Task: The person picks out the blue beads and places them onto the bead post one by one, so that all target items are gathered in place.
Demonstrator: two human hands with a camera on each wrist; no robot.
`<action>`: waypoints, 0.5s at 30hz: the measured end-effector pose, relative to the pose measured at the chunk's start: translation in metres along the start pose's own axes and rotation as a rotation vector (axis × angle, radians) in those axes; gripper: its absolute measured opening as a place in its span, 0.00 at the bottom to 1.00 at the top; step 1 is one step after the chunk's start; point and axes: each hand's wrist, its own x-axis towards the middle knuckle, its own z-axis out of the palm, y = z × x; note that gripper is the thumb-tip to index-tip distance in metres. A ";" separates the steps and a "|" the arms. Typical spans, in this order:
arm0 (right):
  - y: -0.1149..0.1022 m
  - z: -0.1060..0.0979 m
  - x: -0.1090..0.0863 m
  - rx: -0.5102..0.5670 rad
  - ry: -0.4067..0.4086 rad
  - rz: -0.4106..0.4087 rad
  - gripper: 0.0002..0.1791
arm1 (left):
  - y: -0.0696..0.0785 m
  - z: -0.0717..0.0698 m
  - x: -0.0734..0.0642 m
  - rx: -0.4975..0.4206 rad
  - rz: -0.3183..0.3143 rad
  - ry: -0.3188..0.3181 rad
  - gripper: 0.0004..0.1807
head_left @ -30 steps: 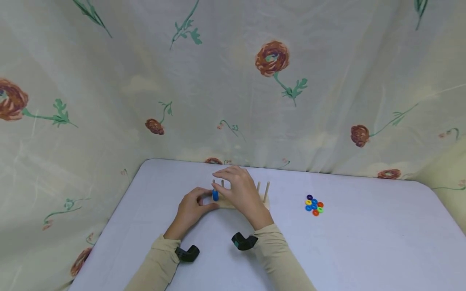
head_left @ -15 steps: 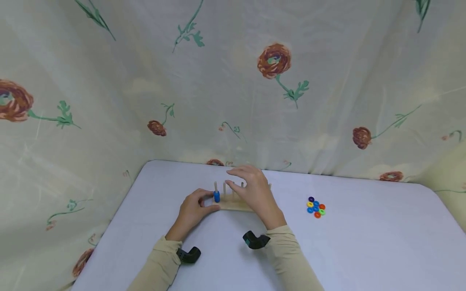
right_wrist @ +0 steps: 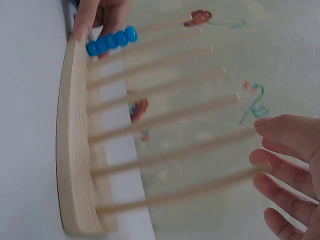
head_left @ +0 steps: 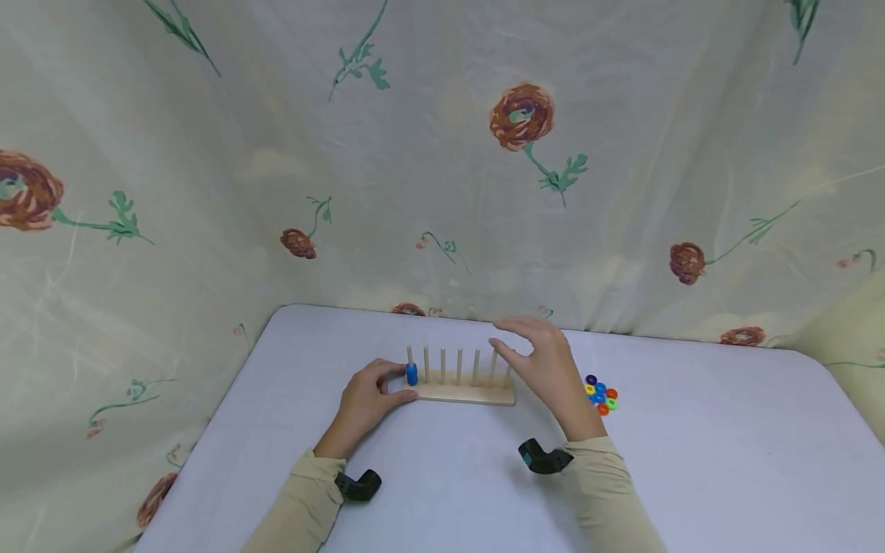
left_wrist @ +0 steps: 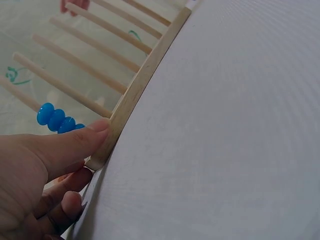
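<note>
A wooden peg rack (head_left: 459, 394) stands on the table, with a row of upright pegs along its base. At its left end my left hand (head_left: 366, 395) grips the base, the thumb on the front edge and fingers behind, as the left wrist view shows. Several blue rings (right_wrist: 112, 41) are stacked on the leftmost peg; the other pegs are bare. My right hand (head_left: 546, 365) hovers by the rack's right end, thumb and fingers apart, holding nothing. In the right wrist view its fingertips are close to the tops of the last pegs; whether they touch cannot be told.
A small cluster of coloured rings (head_left: 600, 398), in purple, yellow, blue, orange and green, lies right of the rack, partly behind my right forearm. A white cloth covers the table (head_left: 705, 430). Behind the table hangs a flowered curtain (head_left: 429, 153).
My right hand has moved right, from above the blue rings at the left peg to the rack's right end, uncovering the pegs. The left hand keeps its grip on the base.
</note>
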 end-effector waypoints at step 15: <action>0.060 -0.053 -0.031 -0.100 -0.002 0.125 0.16 | 0.001 0.000 0.000 0.003 0.003 0.004 0.26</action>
